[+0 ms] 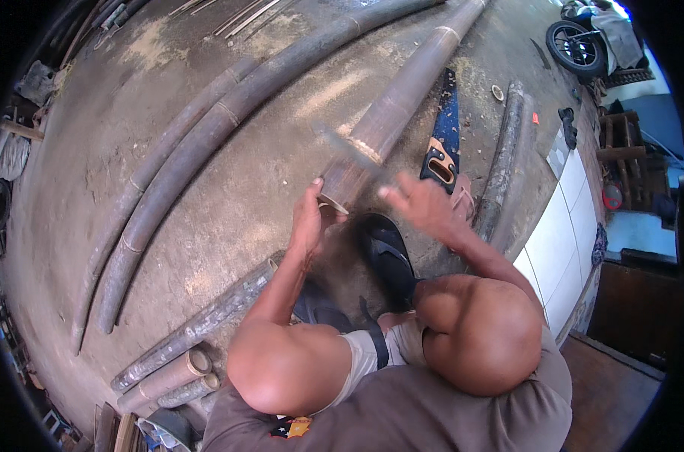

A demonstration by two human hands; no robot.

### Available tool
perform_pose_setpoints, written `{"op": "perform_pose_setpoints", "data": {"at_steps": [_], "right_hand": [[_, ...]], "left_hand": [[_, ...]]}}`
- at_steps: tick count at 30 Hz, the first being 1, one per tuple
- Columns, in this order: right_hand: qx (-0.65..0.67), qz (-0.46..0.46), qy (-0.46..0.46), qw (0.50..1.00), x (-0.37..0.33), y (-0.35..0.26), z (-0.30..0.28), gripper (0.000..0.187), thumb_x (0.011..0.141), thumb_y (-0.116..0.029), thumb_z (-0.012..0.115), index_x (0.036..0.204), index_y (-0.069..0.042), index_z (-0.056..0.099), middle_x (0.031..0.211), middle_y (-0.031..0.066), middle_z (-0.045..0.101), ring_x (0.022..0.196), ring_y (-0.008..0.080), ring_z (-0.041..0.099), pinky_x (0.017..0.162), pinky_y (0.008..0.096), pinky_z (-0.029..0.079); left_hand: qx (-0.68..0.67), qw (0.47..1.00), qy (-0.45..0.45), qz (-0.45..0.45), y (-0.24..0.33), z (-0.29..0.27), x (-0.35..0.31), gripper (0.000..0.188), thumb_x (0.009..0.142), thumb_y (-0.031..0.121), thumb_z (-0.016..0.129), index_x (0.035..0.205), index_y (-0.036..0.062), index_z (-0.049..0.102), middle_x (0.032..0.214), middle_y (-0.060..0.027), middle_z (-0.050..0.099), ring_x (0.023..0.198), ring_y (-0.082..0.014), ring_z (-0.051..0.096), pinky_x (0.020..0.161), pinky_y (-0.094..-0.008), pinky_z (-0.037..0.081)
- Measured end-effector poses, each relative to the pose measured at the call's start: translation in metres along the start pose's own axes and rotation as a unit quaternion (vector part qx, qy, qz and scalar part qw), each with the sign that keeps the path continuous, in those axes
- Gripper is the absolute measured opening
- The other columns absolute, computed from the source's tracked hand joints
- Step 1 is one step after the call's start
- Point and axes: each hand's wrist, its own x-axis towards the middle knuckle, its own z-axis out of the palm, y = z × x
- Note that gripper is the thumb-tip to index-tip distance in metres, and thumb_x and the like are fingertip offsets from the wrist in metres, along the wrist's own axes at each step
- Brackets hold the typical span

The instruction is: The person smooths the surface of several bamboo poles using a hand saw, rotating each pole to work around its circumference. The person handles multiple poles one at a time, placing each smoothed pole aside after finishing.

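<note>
L fingers (312, 193) grip bamboo pole (397, 107) at nr end; R fingers (410, 188) beside it, can't tell grip.

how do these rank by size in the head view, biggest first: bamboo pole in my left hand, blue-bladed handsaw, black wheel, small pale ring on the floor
1. bamboo pole
2. handsaw and black wheel: unsure, saw longer, wheel wider
3. pale ring
</note>
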Motion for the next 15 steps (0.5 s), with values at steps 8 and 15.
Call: {"op": "perform_pose_setpoints", "data": {"at_steps": [8, 15], "right_hand": [[0.032, 0.122, 0.043, 0.991, 0.001, -0.008, 0.014, 0.051, 0.1, -0.054, 0.066, 0.097, -0.004, 0.056, 0.07, 0.0263, 0.068, 0.071, 0.0487, 0.071, 0.061, 0.0569, 0.056], [0.065, 0.136, 0.093, 0.984, 0.02, 0.028, -0.002, 0.05, 0.103, -0.056, 0.059, 0.101, -0.006, 0.057, 0.075, 0.0257, 0.067, 0.07, 0.048, 0.069, 0.06, 0.0571, 0.054]], "left_hand": [[-0.055, 0.998, -0.01, -0.039, -0.002, 0.004, -0.001, 0.079, 0.105, 0.063, 0.044, 0.145, -0.0043, 0.049, 0.121, -0.0243, 0.064, 0.091, -0.0311, 0.069, 0.081, -0.0467, 0.061], [-0.026, 0.999, 0.012, -0.042, 0.002, 0.009, -0.005, 0.084, 0.105, 0.068, 0.041, 0.148, -0.0036, 0.046, 0.13, -0.0299, 0.061, 0.094, -0.034, 0.07, 0.083, -0.0478, 0.062]]}}
